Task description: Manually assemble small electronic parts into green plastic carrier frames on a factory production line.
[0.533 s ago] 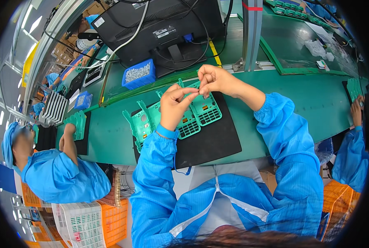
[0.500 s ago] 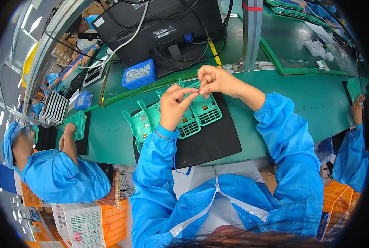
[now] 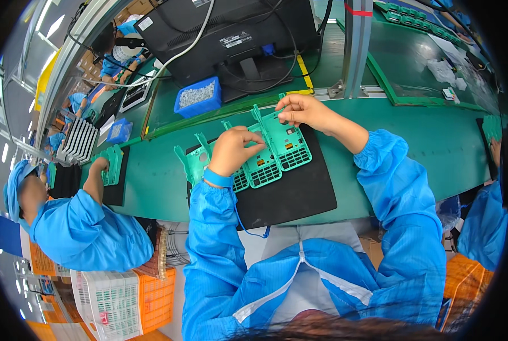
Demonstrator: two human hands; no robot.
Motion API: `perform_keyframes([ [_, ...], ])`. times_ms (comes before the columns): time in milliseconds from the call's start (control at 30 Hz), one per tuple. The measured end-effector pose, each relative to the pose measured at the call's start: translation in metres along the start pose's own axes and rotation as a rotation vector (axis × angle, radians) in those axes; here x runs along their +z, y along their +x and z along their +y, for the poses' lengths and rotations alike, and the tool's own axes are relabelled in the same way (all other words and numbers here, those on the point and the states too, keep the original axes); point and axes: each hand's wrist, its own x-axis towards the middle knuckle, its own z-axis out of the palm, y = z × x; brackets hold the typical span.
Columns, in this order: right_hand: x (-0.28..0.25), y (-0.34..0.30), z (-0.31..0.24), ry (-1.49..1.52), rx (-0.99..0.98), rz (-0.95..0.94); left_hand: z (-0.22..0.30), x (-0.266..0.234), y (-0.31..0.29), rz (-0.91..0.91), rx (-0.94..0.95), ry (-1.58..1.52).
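Observation:
Several green plastic housings (image 3: 291, 149) with slotted grids stand side by side on a black mat (image 3: 288, 199). My left hand (image 3: 229, 152), with a blue wrist strap (image 3: 218, 178) on it, is over the middle housings and covers part of them. Its thumb and forefinger come together; anything between them is too small to make out. At the far edge of the rightmost housing is my right hand (image 3: 309, 113), fingers curled in toward the thumb. Whatever it may hold is hidden too.
Beyond the housings, a blue bin (image 3: 198, 96) holds small pale pieces, in front of a black monitor (image 3: 237, 42). A metal post (image 3: 356, 51) rises behind my right hand. Co-workers in blue sit at left (image 3: 89, 227) and right (image 3: 484, 221) along the green bench (image 3: 401, 170).
My hands, which met at the fingertips over the housings, have parted. The left has moved left and down toward the middle housings; the right stays near the far edge.

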Motion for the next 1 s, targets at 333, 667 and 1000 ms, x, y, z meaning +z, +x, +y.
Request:
perform_keyframes([
  [333, 0.0012, -0.0010, 0.0021, -0.008, -0.005, 0.001, 0.0017, 0.0064, -0.0006, -0.012, 0.004, 0.041],
  [667, 0.0011, 0.0002, 0.0029, 0.008, -0.016, -0.028, 0.0087, 0.0095, -0.0014, -0.017, 0.012, 0.104],
  [1000, 0.0009, 0.0001, 0.0026, -0.009, -0.007, -0.030, 0.0036, 0.0102, 0.0002, -0.037, 0.007, -0.004],
])
